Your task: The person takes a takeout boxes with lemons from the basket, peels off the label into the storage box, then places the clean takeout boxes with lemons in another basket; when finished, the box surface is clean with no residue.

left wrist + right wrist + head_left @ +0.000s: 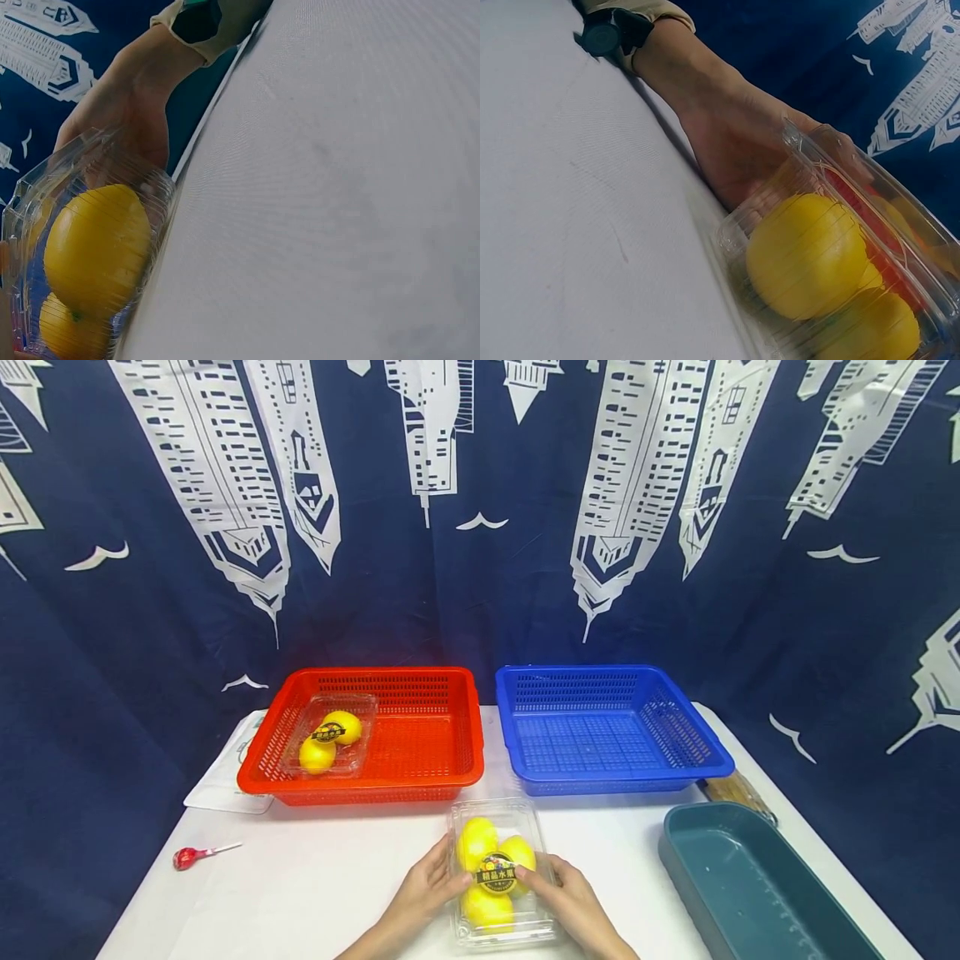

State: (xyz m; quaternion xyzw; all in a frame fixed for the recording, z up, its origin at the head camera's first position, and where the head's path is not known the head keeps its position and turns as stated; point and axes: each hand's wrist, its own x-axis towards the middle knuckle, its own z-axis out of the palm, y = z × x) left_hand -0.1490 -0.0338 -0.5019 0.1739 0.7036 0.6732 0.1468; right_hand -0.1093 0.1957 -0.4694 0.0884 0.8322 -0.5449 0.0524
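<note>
A clear plastic clamshell box (517,815) stands on the white table, its lid down, with several yellow lemons (477,839) inside. A black and gold label (497,875) sits on top of the lid. My left hand (426,892) grips the box's left side, thumb over the lid near the label. On the opposite side my right hand (576,903) holds it the same way, its thumb reaching the label's edge. The left wrist view shows the right hand (124,112) behind the box; the right wrist view shows the left hand (739,139). Fingers under the sides are partly hidden.
Behind the box stand a red basket (427,789), holding another clear box with two lemons (330,739), and a blue basket (600,783). A dark green bin (690,877) is at right. A red lollipop (185,858) lies at left. A patterned curtain (450,602) hangs behind.
</note>
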